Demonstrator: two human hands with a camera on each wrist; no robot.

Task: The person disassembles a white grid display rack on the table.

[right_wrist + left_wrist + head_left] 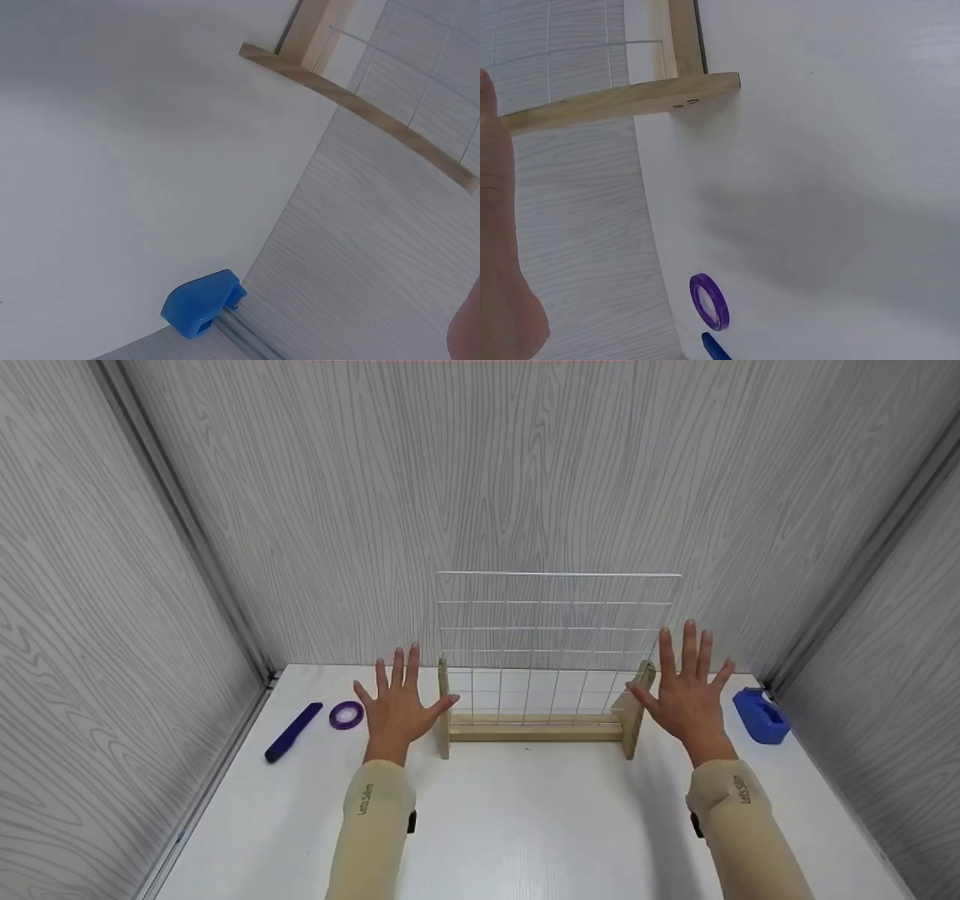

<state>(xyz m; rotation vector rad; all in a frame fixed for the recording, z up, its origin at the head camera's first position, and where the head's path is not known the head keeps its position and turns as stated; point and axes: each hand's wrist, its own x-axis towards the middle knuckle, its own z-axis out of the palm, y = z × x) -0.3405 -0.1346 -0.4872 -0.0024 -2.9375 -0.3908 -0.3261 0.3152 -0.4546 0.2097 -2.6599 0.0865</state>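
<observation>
Head view shows two cream sleeves (373, 817) nearest the camera, reaching out over a white table (525, 825) with a smooth, pale top. Just beyond them the left hand (397, 709) and the right hand (686, 697) are spread flat, palms down, fingers straight and fanned wide, holding nothing. Between them stands a wooden stand (534, 729) with two upright end pieces and a low crossbar, and a white wire grid (559, 641) rises upright from it. The left thumb reaches close to the left end piece; the right thumb lies at the right end piece, though whether either touches is not clear. Left of the left hand lie a purple tape ring (346, 715) and, further left, a dark blue pen-like tool (292, 732). Near the right wall sits a blue tape dispenser (760, 715), also seen from the right wrist. Behind everything, grey wood-grain panels (480, 495) close the space in at the back and both sides, joined by metal corner strips.
</observation>
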